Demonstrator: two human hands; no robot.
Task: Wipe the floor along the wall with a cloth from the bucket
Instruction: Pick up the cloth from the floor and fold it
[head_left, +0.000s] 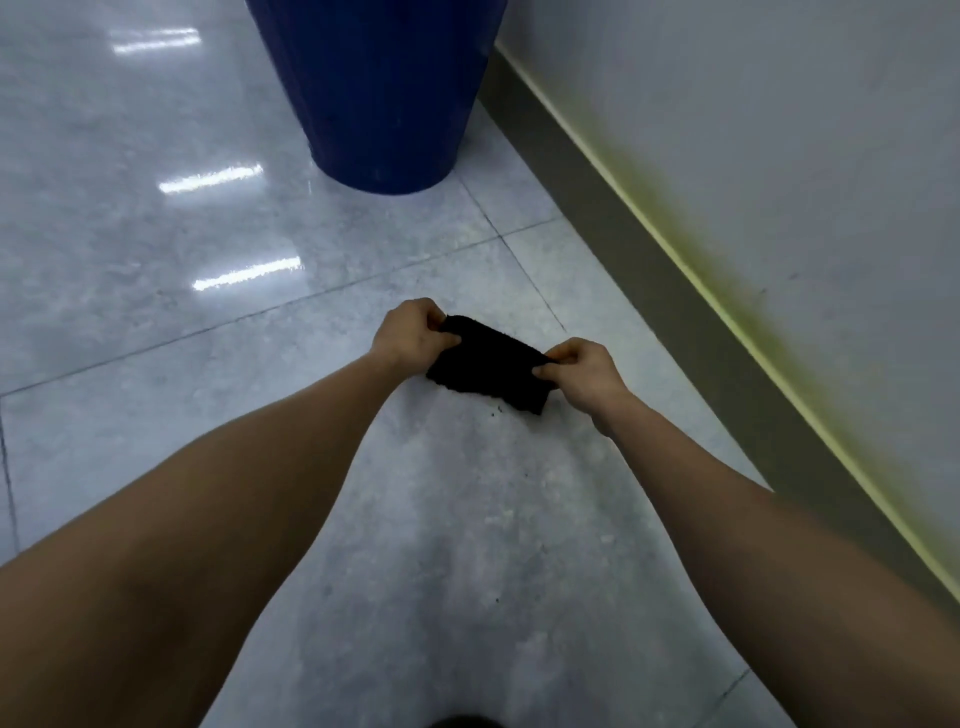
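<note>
I see left hand (413, 332) pinching far-left end of small dark folded terry cloth (491, 369), right hand (582, 375) pinching near-right end. Cloth stretched between hands, low over pale grey tiled floor (260, 291); contact with floor unclear. Long axis runs slantwise, right end toward grey skirting board (691, 306) of white wall (779, 130). Right hand nearer wall. Tall blue plastic bucket (384, 93) ahead, well apart. I judge next: lay flat, sweep along skirting.
</note>
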